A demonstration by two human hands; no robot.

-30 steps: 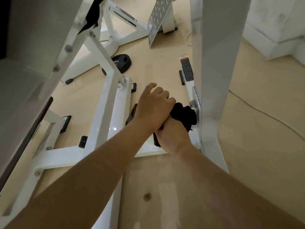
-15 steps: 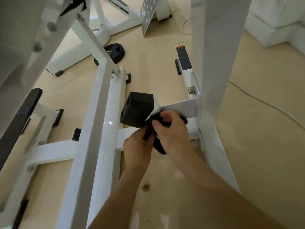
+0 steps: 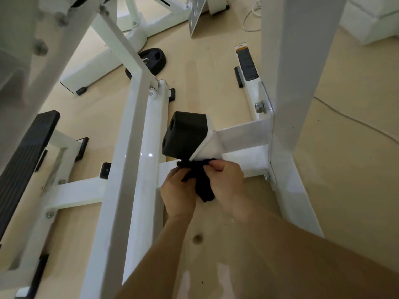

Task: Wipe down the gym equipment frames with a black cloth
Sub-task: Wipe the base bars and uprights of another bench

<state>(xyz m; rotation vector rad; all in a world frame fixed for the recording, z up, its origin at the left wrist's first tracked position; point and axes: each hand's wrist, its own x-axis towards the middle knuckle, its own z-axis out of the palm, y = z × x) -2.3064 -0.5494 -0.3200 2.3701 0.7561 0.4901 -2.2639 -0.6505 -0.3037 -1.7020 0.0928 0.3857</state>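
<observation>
Bunching the black cloth (image 3: 199, 182) close under the white frame arm (image 3: 244, 138) and its black pad (image 3: 183, 134), left hand (image 3: 178, 192) and right hand (image 3: 225, 183) each with a grip clamped on the fabric, we seem mid-wipe; next we should press it along that arm.

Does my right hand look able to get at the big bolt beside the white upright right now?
Probably yes, but not straight. The right hand, gripping the black cloth, sits below the short white bar, which lies between it and the bolt. Over the bar looks free.
</observation>
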